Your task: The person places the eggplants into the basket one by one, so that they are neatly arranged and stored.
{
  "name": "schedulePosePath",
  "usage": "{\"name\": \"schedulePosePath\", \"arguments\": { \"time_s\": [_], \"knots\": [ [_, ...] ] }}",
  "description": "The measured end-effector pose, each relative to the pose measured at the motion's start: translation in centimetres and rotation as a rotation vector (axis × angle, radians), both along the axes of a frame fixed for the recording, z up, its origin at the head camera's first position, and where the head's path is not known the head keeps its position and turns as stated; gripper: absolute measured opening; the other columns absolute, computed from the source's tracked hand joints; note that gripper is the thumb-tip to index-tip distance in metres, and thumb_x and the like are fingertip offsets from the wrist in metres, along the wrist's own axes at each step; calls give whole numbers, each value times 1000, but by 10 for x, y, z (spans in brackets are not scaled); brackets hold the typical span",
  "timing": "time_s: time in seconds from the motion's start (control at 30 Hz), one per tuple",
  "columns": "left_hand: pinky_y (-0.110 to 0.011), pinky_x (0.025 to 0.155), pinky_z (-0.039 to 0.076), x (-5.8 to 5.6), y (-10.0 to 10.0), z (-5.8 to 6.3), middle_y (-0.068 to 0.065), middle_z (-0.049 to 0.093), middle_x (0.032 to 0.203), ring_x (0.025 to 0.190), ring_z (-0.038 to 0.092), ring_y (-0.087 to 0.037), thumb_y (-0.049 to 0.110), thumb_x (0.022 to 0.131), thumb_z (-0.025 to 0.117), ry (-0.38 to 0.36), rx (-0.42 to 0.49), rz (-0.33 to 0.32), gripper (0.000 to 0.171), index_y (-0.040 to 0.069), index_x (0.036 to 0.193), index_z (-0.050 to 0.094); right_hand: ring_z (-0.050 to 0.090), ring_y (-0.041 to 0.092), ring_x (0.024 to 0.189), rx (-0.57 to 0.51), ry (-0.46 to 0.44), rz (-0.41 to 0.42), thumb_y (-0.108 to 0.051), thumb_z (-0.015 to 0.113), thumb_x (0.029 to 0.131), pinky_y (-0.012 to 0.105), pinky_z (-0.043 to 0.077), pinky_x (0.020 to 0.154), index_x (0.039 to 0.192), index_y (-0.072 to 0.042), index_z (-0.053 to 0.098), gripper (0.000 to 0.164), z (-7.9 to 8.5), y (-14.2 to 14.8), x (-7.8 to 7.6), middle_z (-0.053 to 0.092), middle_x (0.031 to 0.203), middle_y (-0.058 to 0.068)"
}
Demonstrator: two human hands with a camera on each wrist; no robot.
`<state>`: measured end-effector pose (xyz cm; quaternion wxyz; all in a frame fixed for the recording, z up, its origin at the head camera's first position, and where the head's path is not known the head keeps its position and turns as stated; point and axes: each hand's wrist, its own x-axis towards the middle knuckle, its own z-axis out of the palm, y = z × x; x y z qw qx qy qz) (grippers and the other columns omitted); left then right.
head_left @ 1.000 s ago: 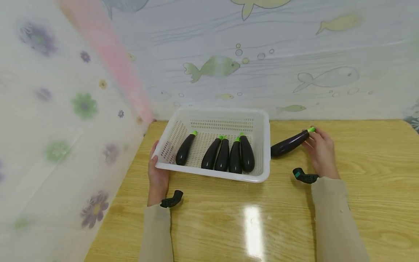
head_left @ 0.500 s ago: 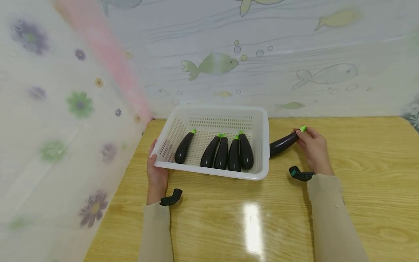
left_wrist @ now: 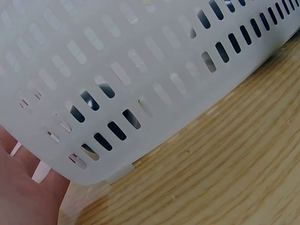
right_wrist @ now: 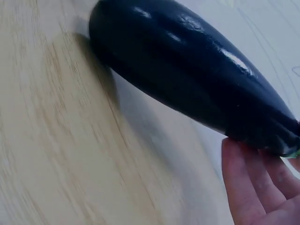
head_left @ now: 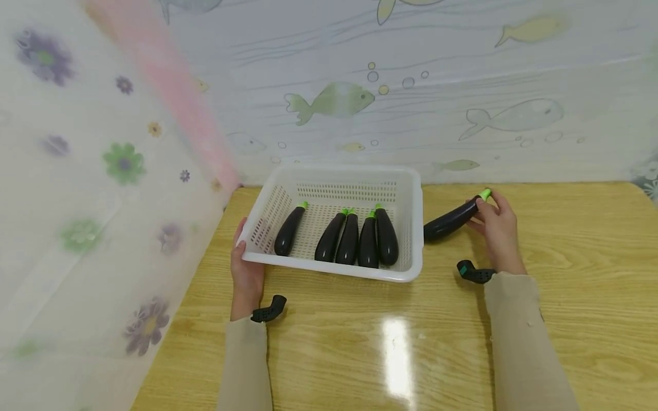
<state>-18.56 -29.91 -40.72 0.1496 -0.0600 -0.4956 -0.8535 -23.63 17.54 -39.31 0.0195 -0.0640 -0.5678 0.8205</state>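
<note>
A white plastic basket [head_left: 329, 272] with slotted walls holds several dark eggplants [head_left: 290, 231] with bright green stems. My left hand [head_left: 248, 279] grips its left front corner, thumb over the rim; in the left wrist view the fingers [left_wrist: 28, 187] lie along the basket's outer wall [left_wrist: 154, 89]. To the right of the basket, my right hand [head_left: 498, 231] holds another eggplant [head_left: 452, 221] by its stem end. Its thick end points left, close beside the basket's right wall. In the right wrist view the fingers [right_wrist: 241, 180] support the eggplant [right_wrist: 187, 65] from below at its narrow end.
The wooden table [head_left: 334, 342] extends in front of and to the right of the basket. Behind stands a wall covering [head_left: 437, 142] with printed fish, and on the left a flower-patterned one [head_left: 103, 228]. Each wrist carries a black camera mount [head_left: 269, 309].
The head view has shifted slightly. The right hand with its eggplant went left, then slightly back to the right, and the stem end has risen. Left hand and basket keep their places.
</note>
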Motion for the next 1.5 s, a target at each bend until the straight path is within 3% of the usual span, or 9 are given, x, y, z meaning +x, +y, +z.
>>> {"name": "schedulePosePath", "arguments": {
  "time_s": [0.23,0.43,0.53,0.67,0.83,1.03,1.33,1.5],
  "knots": [
    [-38,103,26,1,1,2,-3,33,145,131,32,-22,33,90,45,-23,-14,12,59,20,144,28,60,7,95,49,26,32,-18,55,91,20,50,75,145,-16,27,61,-4,3,-6,52,115,5],
    [-38,103,26,2,1,2,-3,34,145,131,33,-22,34,89,46,-29,-15,11,60,20,144,28,61,8,98,22,56,-47,-20,61,87,19,50,76,143,-7,32,64,-3,2,-8,57,113,5],
    [-38,104,26,1,2,3,-3,34,145,131,32,-22,33,90,45,-26,-14,9,59,19,145,28,62,12,98,-76,86,-78,-17,61,87,20,50,77,139,-4,37,59,-1,5,-5,59,113,8],
    [-39,104,26,1,2,4,-3,34,145,131,32,-23,31,90,43,-18,-7,6,59,18,145,26,65,16,91,-224,108,-59,-13,58,89,25,51,75,134,-3,43,49,1,9,-4,61,109,10],
    [-39,105,25,-1,2,4,-3,34,145,131,32,-23,33,90,44,-16,-12,10,61,17,145,25,68,18,80,-242,91,-47,-18,55,91,29,54,65,129,-4,45,42,3,11,-2,62,103,9],
    [-39,104,25,1,1,0,-3,32,145,131,32,-22,33,90,45,-25,-16,4,60,19,145,26,65,17,73,-328,31,-8,-21,56,91,29,53,63,129,-6,39,45,2,12,0,56,99,6],
    [-38,103,26,1,-1,-2,-4,32,145,130,31,-22,32,90,45,-2,-13,-12,62,17,146,23,62,22,70,-595,50,43,-12,55,91,32,52,64,106,-2,57,18,2,19,-1,61,85,8],
    [-36,103,26,1,-1,0,-4,32,145,130,32,-22,32,90,44,2,-14,-7,60,18,145,26,64,24,78,-614,64,73,-9,54,91,32,52,67,113,-4,55,22,15,17,-1,64,94,11]
  ]
}}
